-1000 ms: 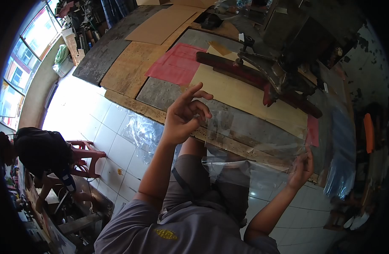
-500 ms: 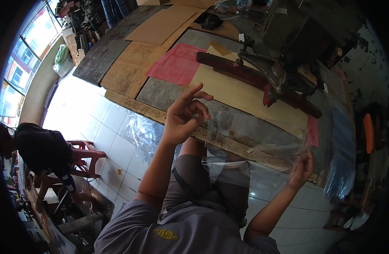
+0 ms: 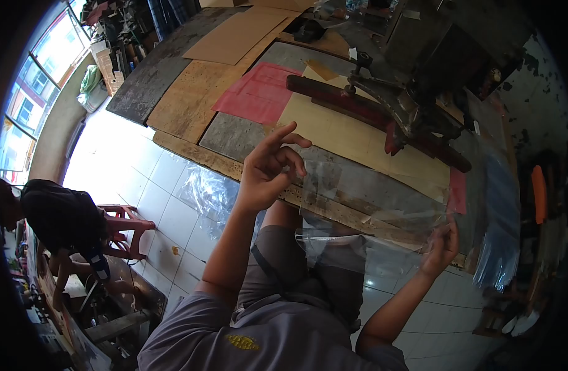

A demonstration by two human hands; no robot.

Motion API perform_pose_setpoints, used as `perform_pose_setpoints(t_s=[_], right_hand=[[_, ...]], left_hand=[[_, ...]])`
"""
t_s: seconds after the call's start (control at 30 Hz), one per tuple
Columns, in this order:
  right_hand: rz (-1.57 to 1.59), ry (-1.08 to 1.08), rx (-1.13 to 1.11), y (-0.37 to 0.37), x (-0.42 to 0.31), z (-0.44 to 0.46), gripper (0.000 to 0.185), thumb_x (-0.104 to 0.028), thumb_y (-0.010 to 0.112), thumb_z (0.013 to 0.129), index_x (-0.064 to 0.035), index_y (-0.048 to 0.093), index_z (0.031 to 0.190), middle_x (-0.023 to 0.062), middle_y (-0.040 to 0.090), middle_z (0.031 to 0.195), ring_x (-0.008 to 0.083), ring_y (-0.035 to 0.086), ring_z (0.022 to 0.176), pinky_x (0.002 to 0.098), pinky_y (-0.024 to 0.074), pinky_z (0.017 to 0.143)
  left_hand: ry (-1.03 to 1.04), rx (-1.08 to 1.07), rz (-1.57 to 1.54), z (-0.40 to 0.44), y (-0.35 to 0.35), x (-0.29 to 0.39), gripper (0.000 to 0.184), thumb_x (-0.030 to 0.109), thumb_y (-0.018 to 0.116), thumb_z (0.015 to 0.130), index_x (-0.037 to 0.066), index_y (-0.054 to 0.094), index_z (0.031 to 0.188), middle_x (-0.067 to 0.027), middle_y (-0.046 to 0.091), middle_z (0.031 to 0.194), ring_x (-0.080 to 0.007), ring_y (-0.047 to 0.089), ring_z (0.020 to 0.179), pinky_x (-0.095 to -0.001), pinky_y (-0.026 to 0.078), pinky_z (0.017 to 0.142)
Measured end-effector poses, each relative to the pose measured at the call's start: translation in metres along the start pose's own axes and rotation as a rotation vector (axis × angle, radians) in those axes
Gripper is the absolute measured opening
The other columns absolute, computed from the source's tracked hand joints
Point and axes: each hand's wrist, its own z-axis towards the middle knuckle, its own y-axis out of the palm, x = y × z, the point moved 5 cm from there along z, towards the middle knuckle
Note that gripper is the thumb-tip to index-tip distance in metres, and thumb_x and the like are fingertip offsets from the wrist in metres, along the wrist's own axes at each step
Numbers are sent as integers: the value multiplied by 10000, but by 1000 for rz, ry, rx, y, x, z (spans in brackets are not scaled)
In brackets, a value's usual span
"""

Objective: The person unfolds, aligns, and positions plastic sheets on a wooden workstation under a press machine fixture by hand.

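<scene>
1. Film (image 3: 336, 244), clear plastic, stretches between the hands, across the near edge of the tabletop (image 3: 228, 133).
2. Left hand (image 3: 270, 170) pinches one side, index finger raised.
3. Right hand (image 3: 440, 246) pinches the other side; hands well apart.
4. Yellow sheet (image 3: 358, 142) overlaps pink sheet (image 3: 253, 96), under dark red bar (image 3: 339, 104).
5. Red stool (image 3: 134, 235) beside another person (image 3: 58, 213).

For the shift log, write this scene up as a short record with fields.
Left hand: raised, at one side of the clear film
Right hand: lower, at the film's other side
Clear film: held between both hands, partly over the lap
Worktable: yellowish sheet between pink pieces
Machine bar: over the yellowish sheet; contact unclear
Nearby: person in black, red stool
</scene>
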Motion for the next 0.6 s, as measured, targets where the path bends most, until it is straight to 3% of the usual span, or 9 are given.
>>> perform_pose_setpoints(t_s=[0.37, 0.6], right_hand=[[33, 12, -4, 0, 1, 0, 488, -66, 636, 896, 85, 601, 1358, -23, 543, 818, 30, 447, 680, 173, 324, 617], [26, 4, -6, -1, 1, 0, 474, -49, 638, 906, 85, 600, 1359, -23, 552, 836, 30, 461, 700, 173, 334, 628]], left_hand=[[-39, 33, -21, -2, 1, 0, 823, -109, 520, 744, -19, 375, 1549, -184, 565, 1318, -182, 658, 940, -288, 541, 821], [20, 8, 23, -1, 0, -3, 825, -131, 637, 757, -14, 397, 1538, -160, 567, 1309, -167, 629, 967, -295, 547, 832]])
